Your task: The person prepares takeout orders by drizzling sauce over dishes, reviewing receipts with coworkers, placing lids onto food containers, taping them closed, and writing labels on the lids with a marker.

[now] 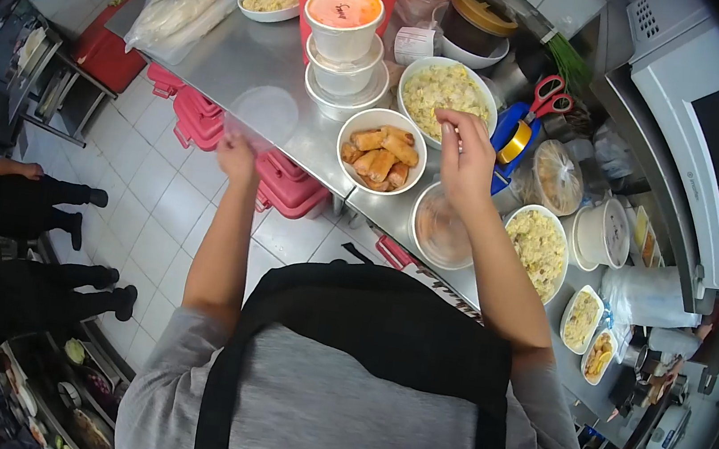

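My left hand [237,158], smeared by motion, is at the table's front edge beside a round translucent lid [265,114]. Whether it touches the lid I cannot tell. Loosely bent, with nothing visible in its fingers, my right hand [468,159] hovers by a white bowl of fried rice [447,96]. Between my hands stands a white round bowl of fried rolls [381,154]. Behind it rise stacked, lidded white tubs [344,30], the top one with orange contents and handwriting. Below my right wrist lies a clear-lidded round container [444,226].
More fried rice [537,251] fills an oval dish at right. Near it are a blue tape dispenser [505,148], red-handled scissors [551,97] and a microwave [705,114]. Plastic bags [183,14] lie at left. Pink lidded boxes [291,185] are below the table edge. Other people stand at left.
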Demonstrator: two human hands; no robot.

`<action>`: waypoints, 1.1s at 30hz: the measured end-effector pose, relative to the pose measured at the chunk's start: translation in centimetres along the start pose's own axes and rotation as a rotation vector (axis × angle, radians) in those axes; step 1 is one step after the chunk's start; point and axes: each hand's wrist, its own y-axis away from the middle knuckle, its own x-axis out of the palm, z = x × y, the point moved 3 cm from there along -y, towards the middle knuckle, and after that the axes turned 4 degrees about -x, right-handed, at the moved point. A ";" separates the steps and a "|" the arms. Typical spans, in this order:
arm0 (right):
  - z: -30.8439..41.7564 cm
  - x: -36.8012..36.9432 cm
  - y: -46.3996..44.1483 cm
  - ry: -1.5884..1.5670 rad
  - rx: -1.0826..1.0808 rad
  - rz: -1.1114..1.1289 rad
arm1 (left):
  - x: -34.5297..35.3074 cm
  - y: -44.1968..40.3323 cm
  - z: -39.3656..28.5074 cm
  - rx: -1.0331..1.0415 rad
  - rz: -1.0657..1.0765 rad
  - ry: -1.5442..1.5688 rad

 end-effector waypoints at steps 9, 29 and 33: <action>4.8 3.8 1.9 -0.249 0.084 -0.029 | 6.9 20.6 -12.4 0.167 0.322 -0.166; -2.0 8.9 2.1 0.169 -0.176 0.147 | 8.8 18.4 -10.0 0.491 0.462 -0.632; -2.7 7.7 1.5 -0.017 0.042 0.218 | 9.8 18.9 -10.1 0.716 0.476 -0.710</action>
